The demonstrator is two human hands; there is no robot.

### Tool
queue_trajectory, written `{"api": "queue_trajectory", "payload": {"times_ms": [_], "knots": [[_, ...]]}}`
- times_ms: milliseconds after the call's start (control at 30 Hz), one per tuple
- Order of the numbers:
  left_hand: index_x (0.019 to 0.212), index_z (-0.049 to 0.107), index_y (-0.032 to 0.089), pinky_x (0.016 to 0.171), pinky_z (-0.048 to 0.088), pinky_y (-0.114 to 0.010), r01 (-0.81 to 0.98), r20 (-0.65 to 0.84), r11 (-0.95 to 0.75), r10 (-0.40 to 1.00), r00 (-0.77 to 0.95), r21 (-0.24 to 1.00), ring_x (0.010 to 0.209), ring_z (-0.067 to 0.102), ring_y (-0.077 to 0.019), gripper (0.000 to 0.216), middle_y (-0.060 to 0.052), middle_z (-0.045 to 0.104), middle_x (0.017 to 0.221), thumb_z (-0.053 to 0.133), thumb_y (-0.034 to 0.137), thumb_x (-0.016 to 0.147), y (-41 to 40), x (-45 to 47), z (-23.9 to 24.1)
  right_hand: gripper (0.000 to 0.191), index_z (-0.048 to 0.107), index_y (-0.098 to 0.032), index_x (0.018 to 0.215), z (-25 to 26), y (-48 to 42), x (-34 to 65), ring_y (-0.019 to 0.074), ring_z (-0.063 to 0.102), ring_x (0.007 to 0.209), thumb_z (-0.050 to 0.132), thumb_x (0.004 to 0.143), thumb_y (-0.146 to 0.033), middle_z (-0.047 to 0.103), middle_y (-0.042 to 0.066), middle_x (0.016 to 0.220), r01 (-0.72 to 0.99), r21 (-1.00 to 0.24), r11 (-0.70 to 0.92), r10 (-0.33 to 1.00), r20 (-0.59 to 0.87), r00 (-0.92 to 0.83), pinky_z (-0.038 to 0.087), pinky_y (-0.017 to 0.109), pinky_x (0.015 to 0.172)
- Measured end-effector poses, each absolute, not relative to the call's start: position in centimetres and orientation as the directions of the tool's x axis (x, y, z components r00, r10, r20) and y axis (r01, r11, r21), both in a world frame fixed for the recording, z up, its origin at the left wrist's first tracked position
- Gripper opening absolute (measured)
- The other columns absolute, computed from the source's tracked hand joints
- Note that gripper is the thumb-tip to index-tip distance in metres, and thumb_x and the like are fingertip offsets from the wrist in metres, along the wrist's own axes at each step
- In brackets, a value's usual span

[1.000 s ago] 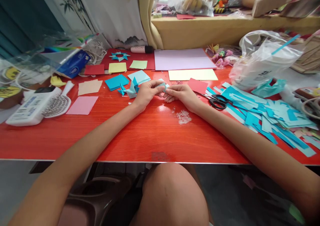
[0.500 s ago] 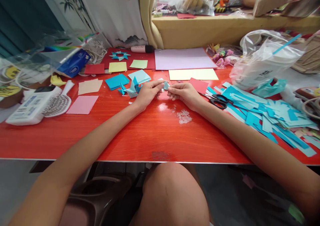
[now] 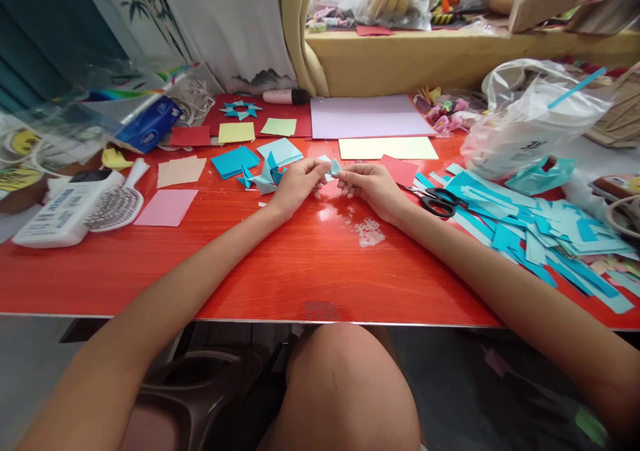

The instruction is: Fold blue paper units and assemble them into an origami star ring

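Note:
Between my two hands is a small light-blue folded piece of paper (image 3: pixel 335 168), held a little above the red table (image 3: pixel 280 271). My left hand (image 3: pixel 303 183) pinches its left side and my right hand (image 3: pixel 366 183) pinches its right side. Fingers cover part of the paper. Just left of my left hand lie several blue folded paper pieces (image 3: pixel 267 178). Behind them are a stack of blue paper squares (image 3: pixel 235 162) and light-blue squares (image 3: pixel 281 151). Black-handled scissors (image 3: pixel 437 202) rest beside my right wrist, near a red paper square (image 3: pixel 399 170).
Blue paper strips (image 3: pixel 540 224) are heaped at the right, before a plastic-bagged cup (image 3: pixel 530 124). A hairbrush (image 3: pixel 117 204) and a white box (image 3: pixel 67 211) stand left. Clear bits (image 3: pixel 370 232) lie in front of my hands. A blue paper ring (image 3: pixel 241 110) sits at the back.
Both hands stay nearly in place around the folded paper. The paper's angle between my fingertips has shifted slightly, and the whole view has moved a few pixels.

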State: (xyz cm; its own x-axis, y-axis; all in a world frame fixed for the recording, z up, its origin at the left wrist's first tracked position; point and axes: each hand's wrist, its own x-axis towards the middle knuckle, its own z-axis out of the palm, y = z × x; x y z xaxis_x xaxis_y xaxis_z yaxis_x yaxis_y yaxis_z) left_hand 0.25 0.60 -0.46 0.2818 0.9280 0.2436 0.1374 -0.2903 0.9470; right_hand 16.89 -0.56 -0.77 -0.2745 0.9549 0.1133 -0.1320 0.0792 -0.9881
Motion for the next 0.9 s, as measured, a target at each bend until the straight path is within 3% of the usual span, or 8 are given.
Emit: {"api": "queue_trajectory", "payload": {"times_ms": [233,467,900], "knots": [[0.069,0.051,0.016,0.044,0.037,-0.018,0.284,0.292,-0.363,0.920,0.262,0.888,0.043,0.046,-0.0044,0.026,0.002,0.052,0.061,0.048,0.034,0.087,0.62,-0.03,-0.78,0.024,0.065,-0.012,0.071,-0.68,-0.44,17.07,0.0063,0.059,0.056,0.065,0.077,-0.035,0.065,0.004,0.069,-0.141,-0.990,0.007,0.944,0.053,-0.325,0.050,0.016,0.055],[0.064,0.046,0.017,0.046,0.033,-0.021,0.385,0.292,-0.385,0.915,0.278,0.839,0.046,0.044,-0.0060,0.032,0.001,0.052,0.059,0.043,0.036,0.090,0.29,-0.03,-0.30,0.020,0.065,-0.012,0.068,-0.14,-0.55,17.37,0.0053,0.058,0.056,0.071,0.072,-0.030,0.064,0.003,0.067,-0.155,-0.986,-0.065,0.931,-0.004,-0.366,0.051,0.016,0.057],[0.067,0.046,0.017,0.052,0.034,-0.023,0.427,0.267,-0.370,0.921,0.283,0.825,0.051,0.045,-0.0084,0.032,0.001,0.049,0.056,0.035,0.033,0.093,0.22,0.28,-0.24,0.020,0.065,-0.012,0.065,-0.41,-0.81,16.98,0.0049,0.053,0.051,0.071,0.071,-0.029,0.062,0.002,0.063,-0.138,-0.990,0.023,0.950,0.064,-0.304,0.046,0.016,0.052]]}}
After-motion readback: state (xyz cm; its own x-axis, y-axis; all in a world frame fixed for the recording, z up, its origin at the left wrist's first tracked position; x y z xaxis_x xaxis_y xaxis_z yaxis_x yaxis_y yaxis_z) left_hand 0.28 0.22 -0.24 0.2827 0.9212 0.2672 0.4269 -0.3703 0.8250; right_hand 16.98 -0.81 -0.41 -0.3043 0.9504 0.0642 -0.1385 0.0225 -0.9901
